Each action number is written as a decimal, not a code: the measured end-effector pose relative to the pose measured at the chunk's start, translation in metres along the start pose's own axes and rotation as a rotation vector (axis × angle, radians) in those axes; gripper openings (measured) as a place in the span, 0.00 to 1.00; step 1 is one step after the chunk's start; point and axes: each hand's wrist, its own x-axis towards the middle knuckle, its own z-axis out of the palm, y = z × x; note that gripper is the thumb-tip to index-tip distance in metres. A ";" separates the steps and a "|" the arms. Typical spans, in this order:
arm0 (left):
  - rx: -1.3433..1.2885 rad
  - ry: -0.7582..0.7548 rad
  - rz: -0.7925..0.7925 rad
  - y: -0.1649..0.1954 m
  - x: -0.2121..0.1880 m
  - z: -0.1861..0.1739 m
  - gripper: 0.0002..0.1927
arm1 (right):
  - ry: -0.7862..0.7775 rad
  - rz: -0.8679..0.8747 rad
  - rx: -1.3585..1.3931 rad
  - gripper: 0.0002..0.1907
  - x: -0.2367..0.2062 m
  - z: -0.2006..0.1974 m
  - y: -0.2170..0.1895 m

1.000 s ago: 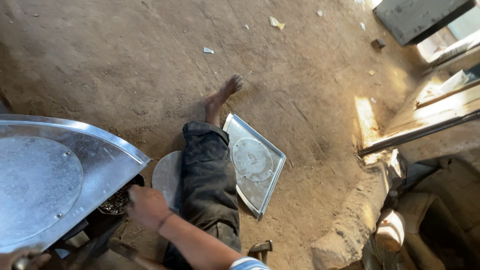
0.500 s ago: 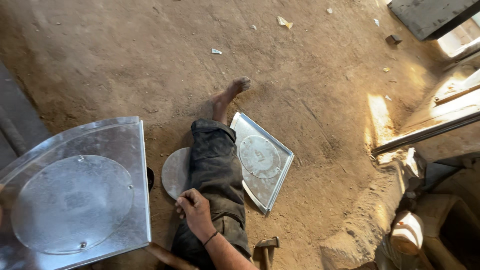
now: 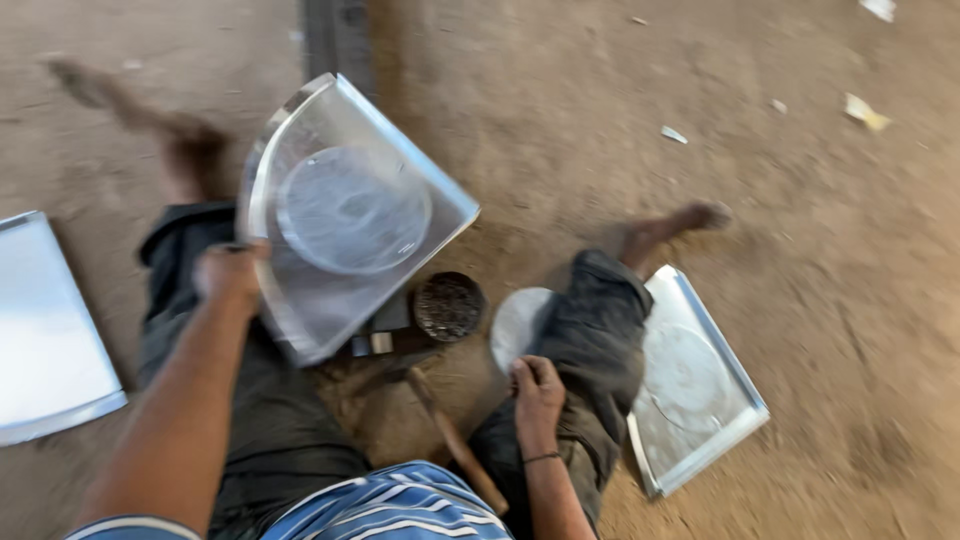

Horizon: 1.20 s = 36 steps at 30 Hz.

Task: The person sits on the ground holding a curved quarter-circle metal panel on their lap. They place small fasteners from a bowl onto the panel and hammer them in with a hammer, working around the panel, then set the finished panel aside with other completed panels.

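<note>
A bare dirt floor with paper scraps scattered about, dimly lit.

blue shirt with white stripes, dark grey trousers rolled at the calves, bare feet, thin dark band on the right wrist.

L hand gripping edge of steel tray, tilted over dirt floor, R hand resting on knee, round disc just beside, hammer btw legs, 2nd tray under R leg

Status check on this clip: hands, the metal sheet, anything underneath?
Left hand grips the shiny fan-shaped metal sheet by its edge. Right hand rests on right knee. Round dark block and wooden-handled hammer lie below.
</note>
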 end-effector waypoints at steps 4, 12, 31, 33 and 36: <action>-0.322 -0.414 -0.033 -0.030 -0.050 0.007 0.17 | -0.013 0.049 0.029 0.04 -0.010 0.011 -0.003; 0.043 -0.449 -0.075 -0.081 -0.122 -0.010 0.24 | -0.049 0.041 -0.032 0.04 -0.021 0.026 -0.009; 0.925 -0.466 1.110 -0.042 -0.075 -0.029 0.30 | -0.599 0.059 -0.568 0.07 -0.062 0.055 -0.055; 0.777 -0.511 1.033 -0.021 -0.071 -0.043 0.21 | -0.628 -0.236 -0.668 0.07 -0.062 0.079 -0.070; 0.495 -0.406 1.066 0.021 -0.058 -0.065 0.08 | -0.594 -0.658 -0.634 0.07 -0.040 0.134 -0.086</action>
